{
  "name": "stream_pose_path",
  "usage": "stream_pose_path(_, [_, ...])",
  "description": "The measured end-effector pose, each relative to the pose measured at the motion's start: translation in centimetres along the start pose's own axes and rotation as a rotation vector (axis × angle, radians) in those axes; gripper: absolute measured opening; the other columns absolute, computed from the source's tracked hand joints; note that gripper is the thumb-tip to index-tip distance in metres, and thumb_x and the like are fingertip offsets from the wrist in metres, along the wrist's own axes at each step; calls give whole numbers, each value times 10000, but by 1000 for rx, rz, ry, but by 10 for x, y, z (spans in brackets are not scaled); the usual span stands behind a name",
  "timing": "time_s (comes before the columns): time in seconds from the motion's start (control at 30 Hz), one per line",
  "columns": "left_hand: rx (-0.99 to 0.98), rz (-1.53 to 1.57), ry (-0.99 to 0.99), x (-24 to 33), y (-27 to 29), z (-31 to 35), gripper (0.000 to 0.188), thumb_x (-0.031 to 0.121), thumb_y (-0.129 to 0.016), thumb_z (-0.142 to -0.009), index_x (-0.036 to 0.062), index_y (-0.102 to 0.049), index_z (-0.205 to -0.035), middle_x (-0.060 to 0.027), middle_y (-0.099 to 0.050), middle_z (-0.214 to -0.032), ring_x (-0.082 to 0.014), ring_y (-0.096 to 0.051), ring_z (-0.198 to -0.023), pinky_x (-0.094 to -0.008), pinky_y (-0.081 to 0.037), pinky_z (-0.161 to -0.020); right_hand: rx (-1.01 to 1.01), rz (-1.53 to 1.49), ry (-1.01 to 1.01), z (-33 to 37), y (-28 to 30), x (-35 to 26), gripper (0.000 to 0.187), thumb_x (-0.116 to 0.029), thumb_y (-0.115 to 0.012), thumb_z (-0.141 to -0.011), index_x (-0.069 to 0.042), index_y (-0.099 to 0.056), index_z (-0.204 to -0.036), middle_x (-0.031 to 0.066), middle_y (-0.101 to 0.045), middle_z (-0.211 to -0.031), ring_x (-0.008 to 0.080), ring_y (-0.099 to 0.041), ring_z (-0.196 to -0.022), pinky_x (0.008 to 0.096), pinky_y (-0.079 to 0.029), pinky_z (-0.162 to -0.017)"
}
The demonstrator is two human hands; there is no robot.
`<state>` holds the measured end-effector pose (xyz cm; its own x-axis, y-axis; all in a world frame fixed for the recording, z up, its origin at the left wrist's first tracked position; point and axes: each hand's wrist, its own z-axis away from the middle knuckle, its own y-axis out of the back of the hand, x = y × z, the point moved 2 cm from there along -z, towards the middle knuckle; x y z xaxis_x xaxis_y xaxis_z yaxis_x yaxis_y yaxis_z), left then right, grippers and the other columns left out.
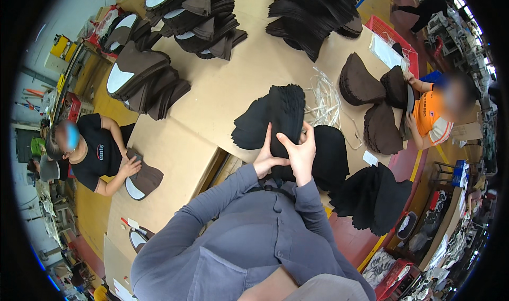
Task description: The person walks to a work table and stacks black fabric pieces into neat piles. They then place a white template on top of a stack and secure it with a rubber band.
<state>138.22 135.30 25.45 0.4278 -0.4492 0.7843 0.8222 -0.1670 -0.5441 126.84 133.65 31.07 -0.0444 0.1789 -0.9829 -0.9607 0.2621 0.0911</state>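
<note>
black stack (281, 107) sits at the table (199, 97)'s near side, its near end grasped between left hand (266, 155) and right hand (300, 155), some fingertips hidden; looks soft and floppy, likely weighty as a bundle, layers apt to slide, so squeeze full thickness from both sides; table edge near left hand, room leftward, strips (324, 105) and black pile (330, 160) crowd the right

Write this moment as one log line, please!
left hand: holding black stack | right hand: holding black stack | nearby: white strips, brown pieces
</note>
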Motion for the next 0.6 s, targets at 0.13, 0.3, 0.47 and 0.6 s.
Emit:
stream_pose_path(0.13, [77, 199, 177, 0, 13, 6, 1153, -123, -630, -704, 248, 102, -1513, -158, -282, -1466, -244, -435, -1273, -343, -457, -971, -172, -200, -63, -6, -13, 23, 661, -45, -764, -772, 82, -388, -1301, 242, -570, -1221, 225, -590, -1104, 317, -489, -933])
stream_pose_path(0.3, [52, 203, 263, 4, 36, 8, 1156, -94, -645, -740, 277, 145, -1499, -146, -291, -1463, -239, -452, -1256, -362, -481, -941, -204, -204, -38, -6, -24, 24, 635, -25, -743, -790, 78, -382, -1302, 235, -557, -1232, 227, -580, -1118, 319, -490, -939])
stream_pose_path(0.47, [112, 76, 238, 5, 44, 15, 1147, -55, -683, -717, 212, 100, -1513, -127, -346, -1424, -220, -479, -1212, -341, -491, -904, -287, -209, -62, -3, -27, 40, 570, -73, -712, -836, 50, -405, -1301, 203, -552, -1238, 216, -569, -1128, 299, -505, -899])
stream_pose_path(0.6, [128, 110, 218, 2, 66, 16, 1063, 38, -686, -682, 186, -54, -1524, -103, -423, -1320, -191, -543, -1064, -300, -516, -828, -316, -344, -371, -5, -25, 39, 451, -213, -617, -927, -46, -455, -1314, 120, -567, -1205, 161, -578, -1036, 297, -496, -858])
